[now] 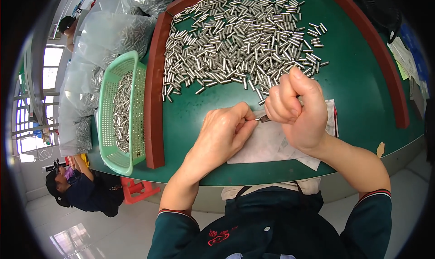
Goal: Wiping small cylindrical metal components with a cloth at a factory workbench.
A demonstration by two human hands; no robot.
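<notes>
Between the thumb and fingertips of my left hand [223, 131] is one end of a small metal pin [258, 119]. My right hand [301, 109] is closed in a fist around a slim dark tool [264, 118], most of it hidden by the fingers. The tool's tip meets the pin, or sits right beside it; I cannot tell which. Both hands are over a stained white cloth [265, 145] on the green tabletop [353, 77]. Just beyond them spreads a large loose heap of short silver metal pins [240, 41].
Dark red rails [155, 100] border the work surface. Left of them stand a light green perforated basket [105, 127] of pins and clear plastic bags [90, 50] of metal parts. A black fan [380, 7] and papers [401, 55] lie far right. Another person [81, 186] sits at left near a red stool [136, 191].
</notes>
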